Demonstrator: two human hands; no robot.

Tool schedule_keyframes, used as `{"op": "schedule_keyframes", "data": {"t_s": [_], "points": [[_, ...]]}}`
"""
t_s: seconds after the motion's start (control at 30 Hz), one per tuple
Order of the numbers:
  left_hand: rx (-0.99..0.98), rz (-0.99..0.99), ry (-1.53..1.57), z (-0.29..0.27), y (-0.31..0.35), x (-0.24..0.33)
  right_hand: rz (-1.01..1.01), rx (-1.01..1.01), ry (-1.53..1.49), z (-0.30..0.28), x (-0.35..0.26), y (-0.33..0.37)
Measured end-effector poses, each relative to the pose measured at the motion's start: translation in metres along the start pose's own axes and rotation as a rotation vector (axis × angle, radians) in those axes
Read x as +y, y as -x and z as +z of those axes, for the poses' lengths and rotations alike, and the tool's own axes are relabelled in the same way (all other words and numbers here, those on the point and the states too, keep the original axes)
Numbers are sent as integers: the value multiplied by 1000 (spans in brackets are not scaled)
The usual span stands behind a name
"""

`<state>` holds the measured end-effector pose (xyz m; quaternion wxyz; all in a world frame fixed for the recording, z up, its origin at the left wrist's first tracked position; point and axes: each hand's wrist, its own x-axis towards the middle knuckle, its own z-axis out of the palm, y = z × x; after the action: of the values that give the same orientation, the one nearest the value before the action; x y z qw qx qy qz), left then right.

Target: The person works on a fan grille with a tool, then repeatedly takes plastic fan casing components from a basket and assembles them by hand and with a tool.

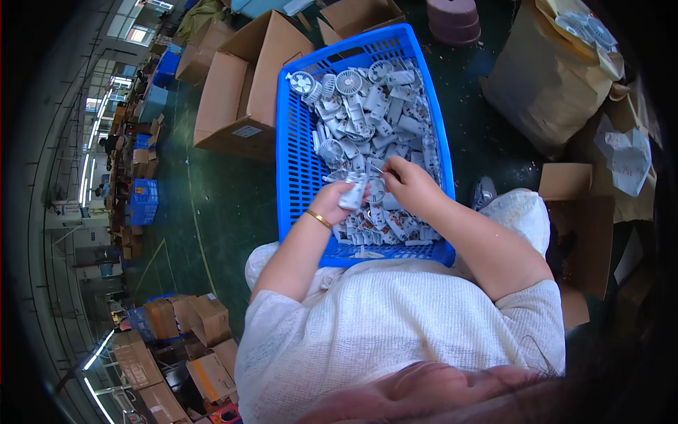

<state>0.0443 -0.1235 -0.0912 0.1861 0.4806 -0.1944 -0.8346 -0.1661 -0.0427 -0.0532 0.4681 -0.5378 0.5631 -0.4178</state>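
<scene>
My left hand (330, 203) is closed around a small white handheld fan (352, 193), over the near half of a blue plastic basket (286, 191). A gold bracelet (319, 218) circles that wrist. Just to the right, my right hand (409, 184) is pinched, with a thin light-coloured piece (376, 169) showing at its fingertips. What kind of piece it is I cannot make out. Below both hands the basket is heaped with white fan housings and parts. Round fan heads with grilles (348, 82) lie at the far end of the heap.
An open cardboard box (240, 92) stands against the basket's far left side. To the right are a large brown paper sack (547, 78) and another open carton (583, 240). A dark reddish stool (453, 22) sits at the far right. Stacked boxes (208, 318) stand at the left.
</scene>
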Motion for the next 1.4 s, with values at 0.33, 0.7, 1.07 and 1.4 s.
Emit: {"op": "schedule_keyframes", "data": {"t_s": [0.33, 0.7, 1.07, 1.4], "points": [[453, 1131, 110, -48, 9, 191, 82, 96, -151, -7, 3, -8], [58, 434, -1622, -33, -171, -120, 316, 385, -1021, -55, -10, -19], [-65, 627, -1656, 14, -241, -163, 373, 334, -1164, -50, -15, -17], [-56, 589, -1649, 27, -235, -144, 304, 367, -1127, -42, -16, -20]]}}
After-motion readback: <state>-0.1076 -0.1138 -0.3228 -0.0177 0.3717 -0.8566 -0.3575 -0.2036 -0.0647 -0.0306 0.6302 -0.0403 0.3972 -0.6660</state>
